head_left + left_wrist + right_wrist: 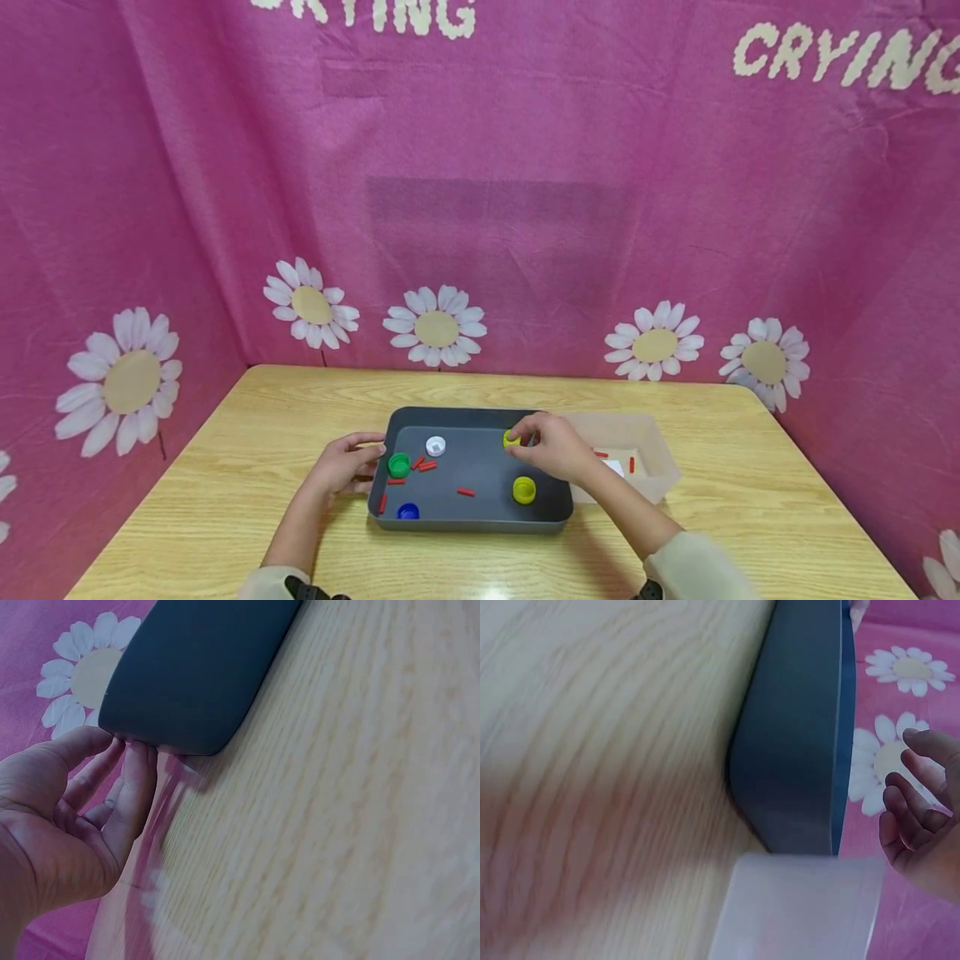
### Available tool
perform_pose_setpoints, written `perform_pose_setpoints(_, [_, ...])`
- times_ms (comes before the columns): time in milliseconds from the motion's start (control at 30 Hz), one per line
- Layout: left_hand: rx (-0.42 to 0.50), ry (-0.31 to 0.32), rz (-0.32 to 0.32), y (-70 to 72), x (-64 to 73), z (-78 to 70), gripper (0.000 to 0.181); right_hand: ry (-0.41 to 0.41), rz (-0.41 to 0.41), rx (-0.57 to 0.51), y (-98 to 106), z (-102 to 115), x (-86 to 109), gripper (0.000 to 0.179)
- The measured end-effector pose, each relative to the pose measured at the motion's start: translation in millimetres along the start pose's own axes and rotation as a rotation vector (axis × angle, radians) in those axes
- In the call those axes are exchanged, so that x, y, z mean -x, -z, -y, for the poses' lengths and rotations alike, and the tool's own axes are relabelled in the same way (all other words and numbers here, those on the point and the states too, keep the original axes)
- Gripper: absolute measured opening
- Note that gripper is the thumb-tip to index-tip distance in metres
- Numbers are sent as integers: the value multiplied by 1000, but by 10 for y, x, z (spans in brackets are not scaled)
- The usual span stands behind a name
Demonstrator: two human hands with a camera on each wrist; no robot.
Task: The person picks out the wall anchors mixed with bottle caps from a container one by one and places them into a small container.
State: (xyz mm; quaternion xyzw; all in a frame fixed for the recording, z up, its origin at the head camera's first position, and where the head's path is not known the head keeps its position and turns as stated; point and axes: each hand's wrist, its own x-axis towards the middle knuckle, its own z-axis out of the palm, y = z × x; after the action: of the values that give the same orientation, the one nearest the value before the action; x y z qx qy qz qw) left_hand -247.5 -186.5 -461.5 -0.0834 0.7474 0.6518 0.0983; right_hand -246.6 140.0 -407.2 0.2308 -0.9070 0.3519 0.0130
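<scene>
A dark grey tray lies on the table. My left hand holds its left end, with thumb and fingertips at the rim and end wall. In the left wrist view, the left hand touches the tray's corner. My right hand is over the tray's right part, fingertips parted above a yellow bottle cap, which they partly hide. The right wrist view shows the right hand bent above the rim, nothing visible between its fingers. Another yellow cap lies nearer the front.
The tray also has a green cap, a white cap, a blue cap and several short red sticks. Against its right side stands a translucent bin with red sticks and a white piece inside. A pink curtain hangs behind.
</scene>
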Motion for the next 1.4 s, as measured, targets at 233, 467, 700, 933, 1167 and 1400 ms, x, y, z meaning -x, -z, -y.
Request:
perform_pose_setpoints(233, [-2, 0, -2, 8, 16, -24, 40, 31, 69, 17, -199, 88, -68, 10])
perform_pose_setpoints(467, [3, -4, -8, 3, -5, -5, 38, 49, 116, 27, -396, 143, -110, 8])
perform_pose_setpoints(700, [26, 4, 6, 5, -3, -3, 40, 28, 151, 8, -547, 133, -94, 5])
perform_pose_setpoints(933, [30, 2, 10, 8, -3, 6, 40, 5, 180, 14, -658, 105, -112, 4])
perform_pose_setpoints(1167, [28, 8, -2, -3, -21, 25, 38, 32, 196, 37, -718, 79, -106, 5])
perform_pose_setpoints(1400, [22, 10, -15, -7, -15, 24, 37, 46, 180, 93, -763, 40, -116, 6])
